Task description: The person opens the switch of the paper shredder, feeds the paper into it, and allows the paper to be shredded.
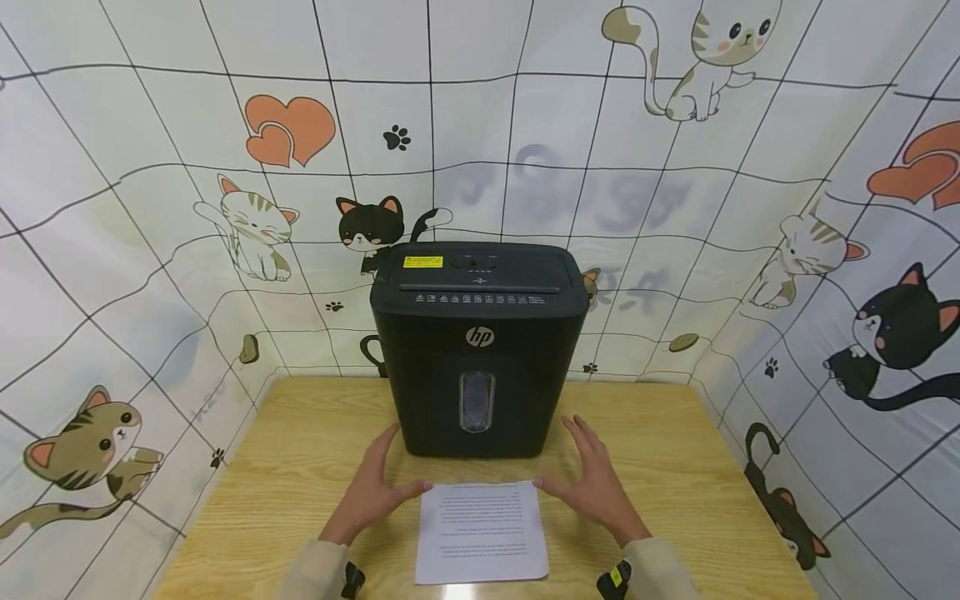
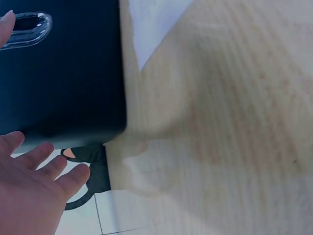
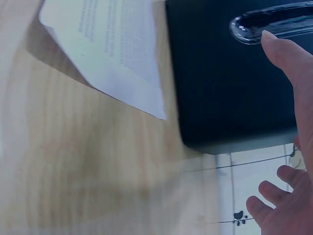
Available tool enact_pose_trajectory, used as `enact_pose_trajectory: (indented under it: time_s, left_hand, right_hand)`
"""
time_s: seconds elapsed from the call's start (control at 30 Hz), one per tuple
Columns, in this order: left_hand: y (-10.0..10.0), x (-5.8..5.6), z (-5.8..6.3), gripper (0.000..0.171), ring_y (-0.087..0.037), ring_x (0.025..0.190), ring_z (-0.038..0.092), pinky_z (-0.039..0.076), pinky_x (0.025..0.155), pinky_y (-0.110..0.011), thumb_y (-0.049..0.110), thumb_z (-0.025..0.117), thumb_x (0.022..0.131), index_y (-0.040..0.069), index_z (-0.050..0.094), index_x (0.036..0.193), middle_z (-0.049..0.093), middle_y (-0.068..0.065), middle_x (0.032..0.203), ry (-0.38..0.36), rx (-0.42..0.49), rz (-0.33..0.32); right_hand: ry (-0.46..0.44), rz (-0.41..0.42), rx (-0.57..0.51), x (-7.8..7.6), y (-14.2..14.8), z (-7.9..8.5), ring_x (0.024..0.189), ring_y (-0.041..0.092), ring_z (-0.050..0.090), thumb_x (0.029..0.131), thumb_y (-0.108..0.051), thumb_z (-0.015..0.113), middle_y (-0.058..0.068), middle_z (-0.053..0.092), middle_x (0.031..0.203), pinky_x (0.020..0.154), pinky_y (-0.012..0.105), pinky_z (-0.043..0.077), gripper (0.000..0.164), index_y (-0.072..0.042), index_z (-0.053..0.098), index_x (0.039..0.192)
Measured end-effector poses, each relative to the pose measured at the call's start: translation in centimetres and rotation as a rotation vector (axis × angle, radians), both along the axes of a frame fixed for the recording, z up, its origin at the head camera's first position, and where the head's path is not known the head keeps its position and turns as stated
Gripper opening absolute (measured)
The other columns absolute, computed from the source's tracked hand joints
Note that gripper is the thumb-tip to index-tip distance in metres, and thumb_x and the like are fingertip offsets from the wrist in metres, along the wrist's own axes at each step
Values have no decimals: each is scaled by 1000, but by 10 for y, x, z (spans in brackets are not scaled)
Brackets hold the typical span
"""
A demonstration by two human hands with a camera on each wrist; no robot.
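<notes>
Head view: pale wood-grain tabletop (image 1: 675,467), walled on three sides by white grid-patterned sheeting printed with cartoon cats, orange hearts, paw prints. Black paper shredder (image 1: 477,350) stands upright at centre, toward the back; white "hp" logo on front, yellow label on top left, row of small white icons along the feed slot, too small to read. Clear window in its lower front. Printed sheet of paper (image 1: 482,531) lies flat just in front of it; text too fine to read. Left hand (image 1: 372,490) and right hand (image 1: 592,479) flank the sheet's top corners, fingers spread and straight, holding nothing; thumb tips at the paper's edge. Left wrist view: spread fingers (image 2: 44,161) beside the shredder's lower corner. Right wrist view: spread fingers, sheet corner near shredder base.
</notes>
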State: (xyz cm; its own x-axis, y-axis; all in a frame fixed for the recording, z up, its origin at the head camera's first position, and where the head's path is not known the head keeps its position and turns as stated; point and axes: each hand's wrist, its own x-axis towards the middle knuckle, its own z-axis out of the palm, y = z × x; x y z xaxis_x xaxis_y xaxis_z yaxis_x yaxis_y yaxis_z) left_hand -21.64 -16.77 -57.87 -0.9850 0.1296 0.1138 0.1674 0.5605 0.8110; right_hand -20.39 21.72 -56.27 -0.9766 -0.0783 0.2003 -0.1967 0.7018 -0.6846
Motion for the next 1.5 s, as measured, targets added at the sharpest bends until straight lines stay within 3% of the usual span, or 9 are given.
enact_pose_trajectory:
  time_s: [0.17,0.37,0.53,0.7,0.87,1.03,1.27,1.5]
  left_hand:
    - [5,4,-11,114,-42,152,32,33,118,-64,53,90,73,13,30,161,33,-16,166,-25,-52,-22]
    - [14,6,-24,113,-43,149,36,36,117,-63,51,92,71,12,34,160,37,-19,163,-43,-70,-62]
    - [21,9,-31,110,-44,144,42,38,116,-62,47,94,68,5,41,155,43,-23,156,2,-96,-100]
    - [27,12,-37,104,-41,137,49,43,113,-57,47,95,65,-1,51,146,51,-22,148,53,-202,-138]
    - [33,15,-37,96,-37,127,56,49,107,-54,44,97,61,-2,60,136,58,-20,138,85,-327,-151]
    - [37,15,-35,87,-30,117,57,54,99,-47,39,98,57,0,67,129,60,-14,131,94,-447,-171]
    - [43,15,-31,75,-24,103,55,55,89,-41,28,98,59,1,71,123,57,-9,119,67,-474,-205]
    - [50,14,-23,76,-25,101,56,55,87,-44,24,100,54,4,69,121,57,-9,118,18,-481,-167]
  right_hand:
    - [-60,26,22,3,-10,-16,152,47,27,73,-63,85,17,26,168,112,73,34,112,-16,34,160]
    - [-49,71,11,4,-24,-31,147,50,35,69,-56,91,23,33,163,109,71,39,111,-14,39,158]
    - [-86,82,5,6,-32,-37,145,49,37,68,-55,91,23,34,162,108,68,42,108,-15,42,156]
    - [-99,94,37,9,-37,-44,144,49,38,67,-54,92,25,38,159,110,67,41,105,-12,47,152]
    - [-57,133,96,11,-42,-50,137,43,46,62,-50,95,21,50,149,111,61,43,101,-5,55,144]
    - [-79,153,180,11,-45,-55,130,35,49,59,-47,97,13,55,142,108,56,47,99,-10,57,142]
    - [-125,154,254,13,-48,-50,128,34,48,62,-36,97,15,53,139,108,55,47,93,-7,57,141]
    - [-142,151,281,13,-51,-45,123,33,48,63,-34,98,14,53,135,105,54,47,89,-4,60,138]
